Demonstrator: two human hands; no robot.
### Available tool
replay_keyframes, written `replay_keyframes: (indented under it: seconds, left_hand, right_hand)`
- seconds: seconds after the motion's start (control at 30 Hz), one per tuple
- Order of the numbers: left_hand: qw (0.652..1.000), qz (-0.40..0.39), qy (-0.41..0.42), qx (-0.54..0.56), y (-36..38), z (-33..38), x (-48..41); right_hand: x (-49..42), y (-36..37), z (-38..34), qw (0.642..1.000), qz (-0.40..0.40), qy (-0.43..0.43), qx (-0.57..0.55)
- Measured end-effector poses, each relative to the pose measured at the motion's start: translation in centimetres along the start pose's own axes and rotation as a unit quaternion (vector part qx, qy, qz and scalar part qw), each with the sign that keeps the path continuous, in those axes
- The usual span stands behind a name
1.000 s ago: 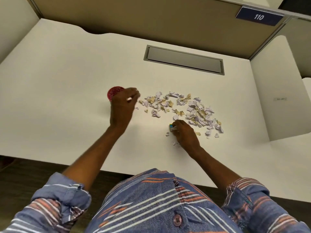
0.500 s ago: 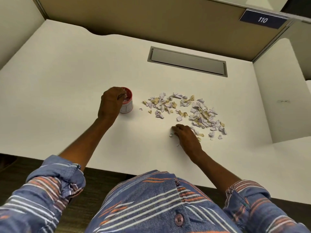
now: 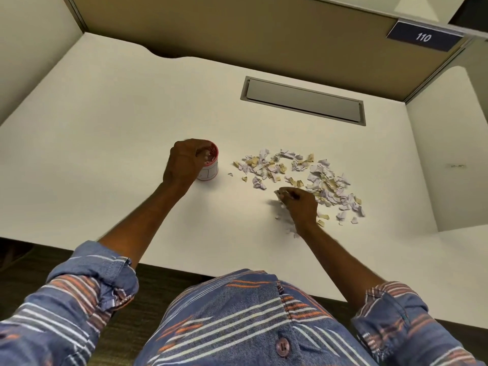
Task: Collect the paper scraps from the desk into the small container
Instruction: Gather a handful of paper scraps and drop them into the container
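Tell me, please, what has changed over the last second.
The left hand moved left from the edge of the pile to the small container, fingertips now over its mouth. The right hand now pinches scraps at the near edge. Container and pile stayed put.

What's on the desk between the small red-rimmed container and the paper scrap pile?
Head view: bare cream desk except one tiny stray scrap beside the container.

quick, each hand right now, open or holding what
Left hand: fingers curled over the small container mouth; cannot tell if they hold anything.
Right hand: closed, fingers pinching paper scraps.
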State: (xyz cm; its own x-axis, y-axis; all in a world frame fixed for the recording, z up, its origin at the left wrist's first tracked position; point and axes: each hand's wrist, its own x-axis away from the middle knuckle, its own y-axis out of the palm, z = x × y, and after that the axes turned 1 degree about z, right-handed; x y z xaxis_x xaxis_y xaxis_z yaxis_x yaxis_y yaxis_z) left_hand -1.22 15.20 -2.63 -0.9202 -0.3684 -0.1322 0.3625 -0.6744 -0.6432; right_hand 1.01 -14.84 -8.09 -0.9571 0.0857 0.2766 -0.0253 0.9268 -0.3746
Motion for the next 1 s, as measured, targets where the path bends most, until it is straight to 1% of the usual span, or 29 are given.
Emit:
replay_keyframes:
  seconds: [0.07,0.13,0.23,0.33,0.43,0.57,0.67,0.8,1.0]
  left_hand:
    - [1.0,0.005,-0.002,-0.013,-0.1,-0.2,-0.1]
    - [1.0,0.009,0.002,-0.019,-0.1,-0.3,-0.3]
    - [1.0,0.02,-0.008,0.006,-0.2,-0.5,-0.4]
    - [0.999,0.034,-0.019,0.031,-0.4,-0.5,-0.4]
    - [0.999,0.034,-0.019,0.034,-0.6,-0.3,-0.4]
    - [0.999,0.032,-0.019,0.033,-0.6,-0.2,-0.4]
    - [0.998,0.036,-0.029,0.042,-0.8,-0.3,-0.5]
    - [0.999,0.033,-0.023,0.035,-1.2,-0.6,-0.6]
    - [0.999,0.029,-0.018,0.022,-1.4,-1.2,-0.7]
  right_hand:
    - [-0.3,1.2,-2.0,0.988,-0.053,0.078,-0.121]
    - [-0.5,2.8,-4.2,0.968,-0.106,0.108,-0.199]
    - [-0.6,5.7,-7.5,0.956,-0.161,0.102,-0.223]
    - [-0.9,8.7,-10.3,0.957,-0.186,0.084,-0.204]
    - [-1.1,11.1,-12.4,0.96,-0.203,0.055,-0.183]
    - [-1.4,13.3,-14.3,0.968,-0.2,0.036,-0.145]
    - [-1.6,14.4,-15.2,0.975,-0.199,0.024,-0.095]
    - [-1.7,15.3,-15.9,0.977,-0.21,-0.002,-0.027]
    - [-2.1,16.2,-16.7,0.976,-0.215,0.007,0.043]
